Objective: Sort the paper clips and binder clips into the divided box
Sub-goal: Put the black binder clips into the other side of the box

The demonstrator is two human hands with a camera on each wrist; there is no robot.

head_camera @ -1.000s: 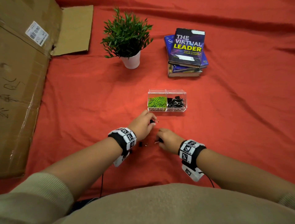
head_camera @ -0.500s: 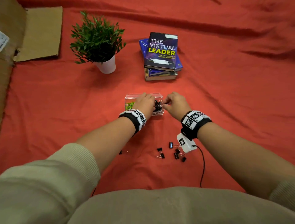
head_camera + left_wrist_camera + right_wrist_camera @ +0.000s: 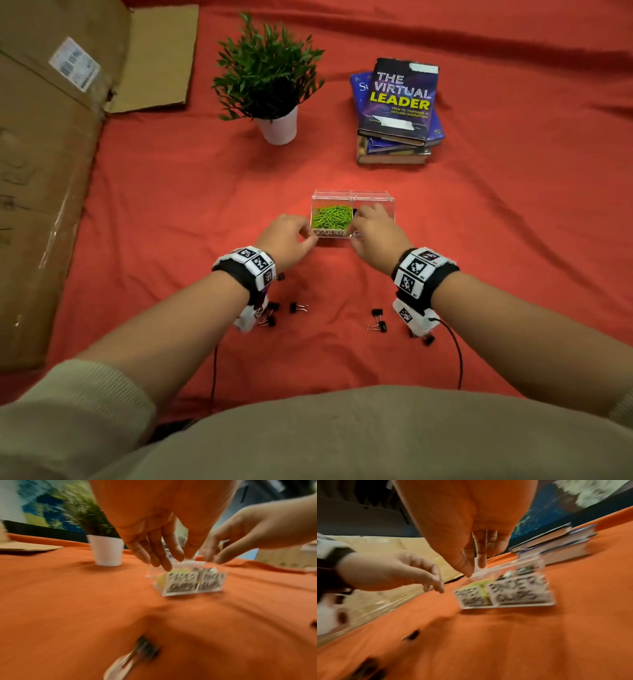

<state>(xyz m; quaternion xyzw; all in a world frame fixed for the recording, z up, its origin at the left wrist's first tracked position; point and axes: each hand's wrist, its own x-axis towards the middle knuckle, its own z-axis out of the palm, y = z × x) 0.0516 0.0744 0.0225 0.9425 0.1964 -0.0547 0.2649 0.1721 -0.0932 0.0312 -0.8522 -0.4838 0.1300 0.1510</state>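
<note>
Between the two hands: divided box (image 3: pixel 352 197), paper clips (image 3: pixel 331 217) in its left compartment. Behind left hand (image 3: pixel 287 236), potted plant (image 3: pixel 270 78); behind right hand (image 3: pixel 376 231), stacked books (image 3: pixel 399 106). Before both wrists, scattered binder clips (image 3: pixel 298 307). Far left, cardboard (image 3: pixel 51 164).

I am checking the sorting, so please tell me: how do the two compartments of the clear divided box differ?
The left compartment holds bright green paper clips and lies fully in view; the right compartment holds black binder clips and is mostly covered by the right hand. The left label reads PAPER; the right label is largely hidden in the head view. Both share the same clear box.
</note>
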